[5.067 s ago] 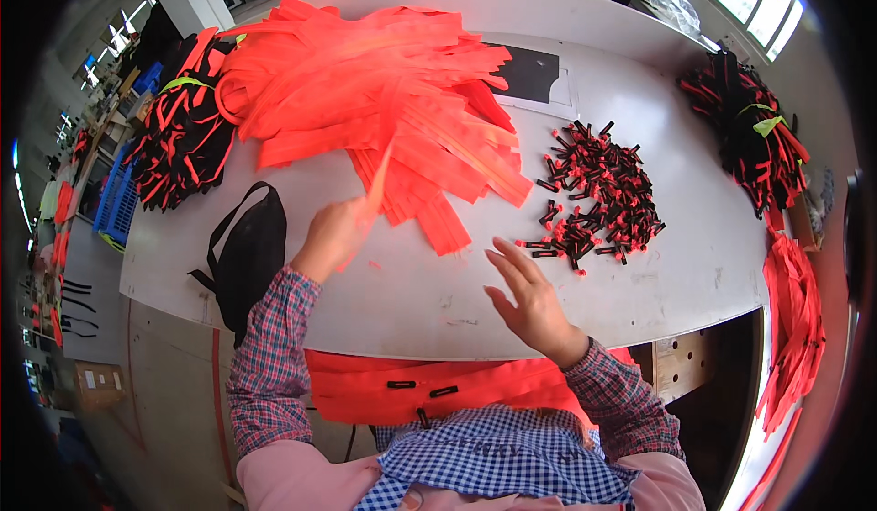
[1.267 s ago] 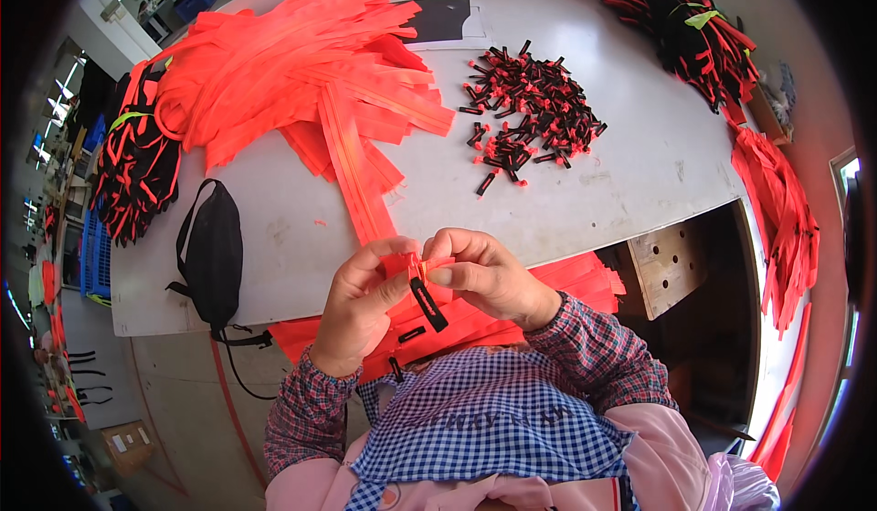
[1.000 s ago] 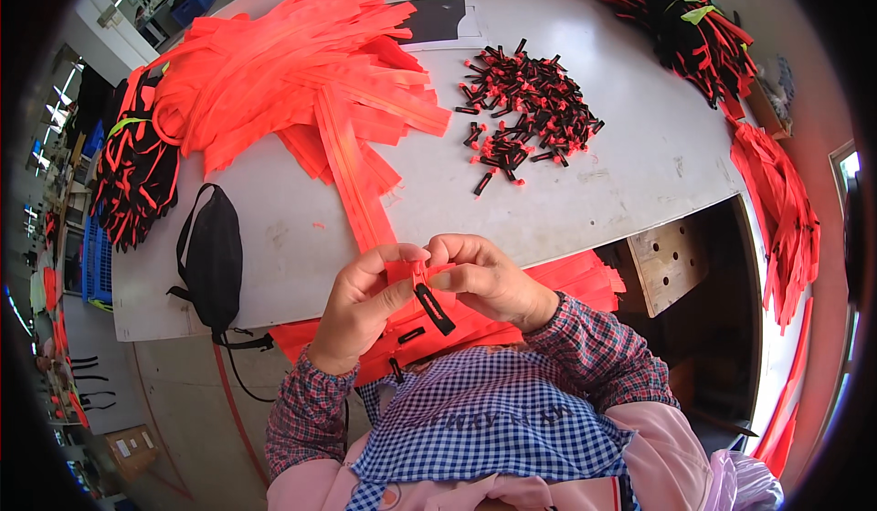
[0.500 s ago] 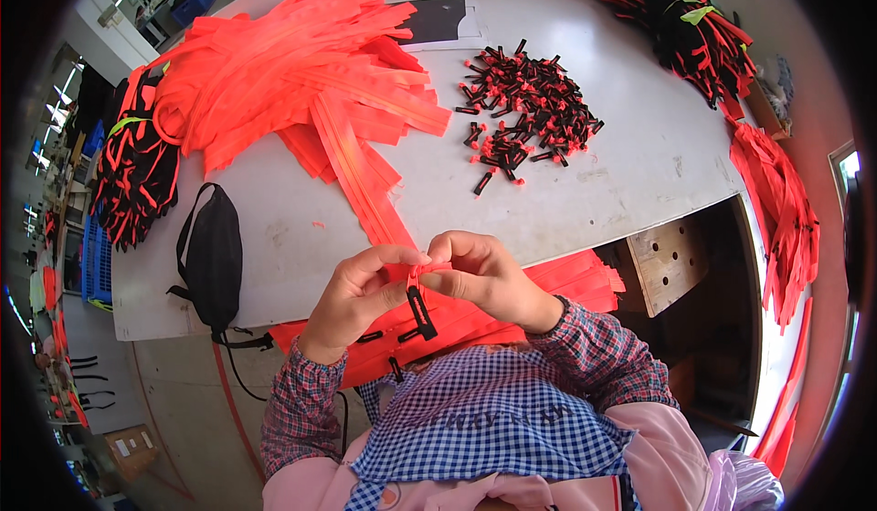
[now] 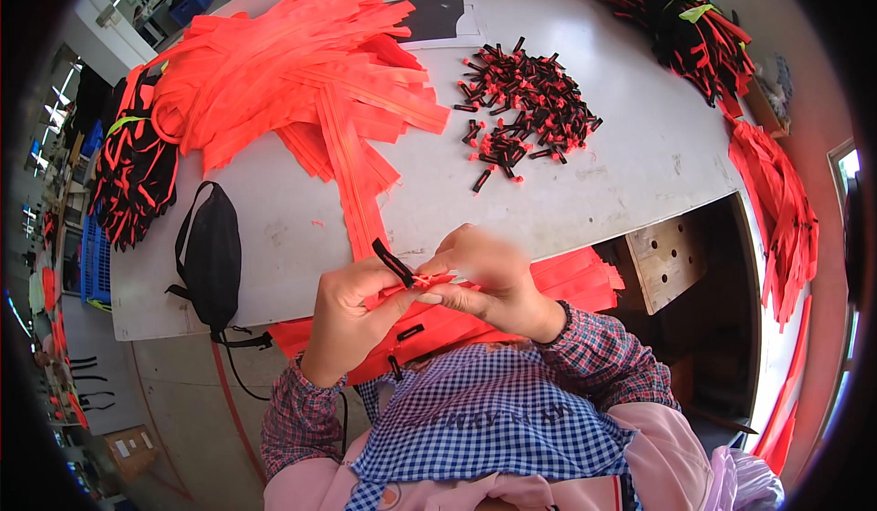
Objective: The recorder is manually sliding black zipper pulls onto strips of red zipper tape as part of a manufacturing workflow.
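Note:
An orange zipper tape (image 5: pixel 358 191) runs from the big pile down over the table edge to my hands. My left hand (image 5: pixel 352 315) pinches the end of this tape, with thumb and index finger closed. A black zipper pull (image 5: pixel 393 262) stands up from the fingertips, pointing away from me to the left. My right hand (image 5: pixel 502 283), partly blurred, meets it from the right, its thumb and fingers closed on the tape end at the pull's orange base. The slider itself is mostly hidden by the fingers. Below the hands, more orange zipper tapes (image 5: pixel 580 278) with black pulls (image 5: pixel 411 332) lie across my lap.
A large pile of orange zipper tapes (image 5: pixel 274 73) covers the table's far left. Right of it lies a heap of black-and-orange zipper pulls (image 5: pixel 530 100). A black pouch (image 5: pixel 215 260) sits at the left edge. Tied black-and-orange bundles (image 5: pixel 137 164) flank the table; an open drawer space holds a perforated wooden board (image 5: pixel 667 264).
The black pull has swung from hanging down toward me to pointing up and away. My right hand has shifted slightly, and the tape to the pile has moved a little left.

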Demonstrator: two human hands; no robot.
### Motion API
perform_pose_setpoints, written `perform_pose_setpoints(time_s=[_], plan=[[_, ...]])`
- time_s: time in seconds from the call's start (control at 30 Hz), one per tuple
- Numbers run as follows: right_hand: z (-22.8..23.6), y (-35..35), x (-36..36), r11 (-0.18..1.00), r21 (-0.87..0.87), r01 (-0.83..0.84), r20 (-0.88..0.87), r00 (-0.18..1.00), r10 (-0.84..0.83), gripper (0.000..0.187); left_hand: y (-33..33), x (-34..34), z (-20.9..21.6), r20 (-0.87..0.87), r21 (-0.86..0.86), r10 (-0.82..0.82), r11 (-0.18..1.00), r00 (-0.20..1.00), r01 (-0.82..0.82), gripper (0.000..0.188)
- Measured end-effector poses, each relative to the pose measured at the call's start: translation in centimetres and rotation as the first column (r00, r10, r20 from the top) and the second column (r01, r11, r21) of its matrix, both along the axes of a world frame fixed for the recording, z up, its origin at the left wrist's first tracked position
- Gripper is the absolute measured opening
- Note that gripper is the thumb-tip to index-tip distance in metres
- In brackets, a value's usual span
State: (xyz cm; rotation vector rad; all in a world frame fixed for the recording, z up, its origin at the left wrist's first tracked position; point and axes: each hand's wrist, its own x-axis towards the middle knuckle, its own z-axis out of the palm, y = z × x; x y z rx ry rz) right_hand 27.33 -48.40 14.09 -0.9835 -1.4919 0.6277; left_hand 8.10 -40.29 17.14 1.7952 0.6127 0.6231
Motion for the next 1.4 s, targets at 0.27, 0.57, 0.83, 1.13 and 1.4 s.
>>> perform_pose_setpoints(time_s=[0.27, 0.57, 0.83, 1.13, 1.4], plan=[[-0.1, -0.5, -0.1, 0.982, 0.186, 0.023, 0.173, 0.983, -0.055, 0.026, -0.3, 0.0, 0.1, 0.061, 0.024, -0.054, 0.998, 0.997, 0.053, 0.014], [-0.6, -0.4, -0.2, 0.975, 0.223, -0.008, 0.165, 0.986, -0.030, 0.025, 0.0, 0.0, -0.3, 0.068, 0.009, -0.100, 0.995, 0.993, 0.100, 0.014], [-0.5, -0.2, 0.0, 0.981, 0.191, -0.042, 0.134, 0.991, 0.016, 0.023, 0.1, 0.1, 0.3, 0.041, 0.089, -0.091, 0.992, 0.995, 0.087, 0.015], [-0.9, -0.2, -0.3, 0.992, 0.104, -0.072, 0.053, 0.996, 0.067, 0.019, -0.4, -0.2, 0.3, 0.035, -0.019, -0.072, 0.997, 0.997, 0.073, 0.014], [-0.6, -0.1, -0.4, 0.994, 0.012, -0.105, -0.042, 0.994, 0.105, 0.017, -0.4, 0.6, -0.6, 0.135, -0.024, -0.076, 0.996, 0.988, 0.080, 0.016]])
